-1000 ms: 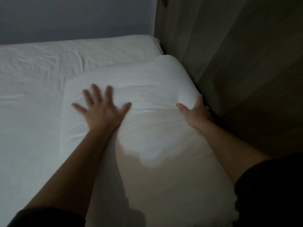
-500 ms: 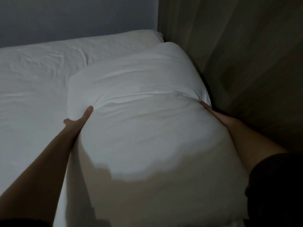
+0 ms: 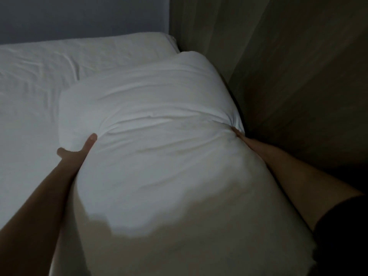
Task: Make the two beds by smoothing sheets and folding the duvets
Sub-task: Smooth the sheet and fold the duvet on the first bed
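Observation:
A bulky white bundle, a pillow or a folded duvet (image 3: 159,160), lies along the right side of the bed, raised between both my hands. My left hand (image 3: 79,151) grips its left side, thumb on top and the other fingers tucked beneath. At the right edge my right hand (image 3: 238,135) digs into the bundle, where the fabric puckers; most of that hand is hidden. The white fitted sheet (image 3: 29,116) covers the mattress to the left and shows light creases.
A wood-toned wall or panel (image 3: 298,76) runs close along the right side of the bed, with a dark gap beside the bundle. A grey wall (image 3: 79,14) stands behind the bed's far edge. The room is dim.
Both hands left the top of the bundle, where they pressed flat, and went to its two sides. They now grip it, and it has bulged up and closer to me.

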Action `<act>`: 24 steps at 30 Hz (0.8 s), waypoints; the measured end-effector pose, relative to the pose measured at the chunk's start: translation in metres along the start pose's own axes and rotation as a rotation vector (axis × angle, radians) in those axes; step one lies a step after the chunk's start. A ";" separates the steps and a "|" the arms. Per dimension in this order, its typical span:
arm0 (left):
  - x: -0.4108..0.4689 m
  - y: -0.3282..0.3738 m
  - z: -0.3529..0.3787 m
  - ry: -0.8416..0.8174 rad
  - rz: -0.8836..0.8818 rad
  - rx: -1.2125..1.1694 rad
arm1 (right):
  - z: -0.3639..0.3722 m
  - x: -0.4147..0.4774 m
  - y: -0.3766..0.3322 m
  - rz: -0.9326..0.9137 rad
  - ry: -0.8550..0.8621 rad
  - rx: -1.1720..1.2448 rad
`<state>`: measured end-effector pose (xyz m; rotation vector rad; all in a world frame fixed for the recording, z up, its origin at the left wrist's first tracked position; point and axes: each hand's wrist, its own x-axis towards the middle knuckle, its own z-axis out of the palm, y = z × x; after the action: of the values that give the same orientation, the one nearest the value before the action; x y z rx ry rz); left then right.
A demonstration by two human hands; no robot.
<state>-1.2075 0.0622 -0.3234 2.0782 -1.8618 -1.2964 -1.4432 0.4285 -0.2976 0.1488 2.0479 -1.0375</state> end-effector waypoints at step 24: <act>-0.073 0.069 0.057 0.124 0.906 0.812 | 0.063 0.037 -0.079 -0.542 0.495 -1.014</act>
<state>-1.2903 0.1316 -0.2834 1.0560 -2.9879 -0.1940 -1.4627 0.3222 -0.2951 -0.7744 2.9054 -0.1140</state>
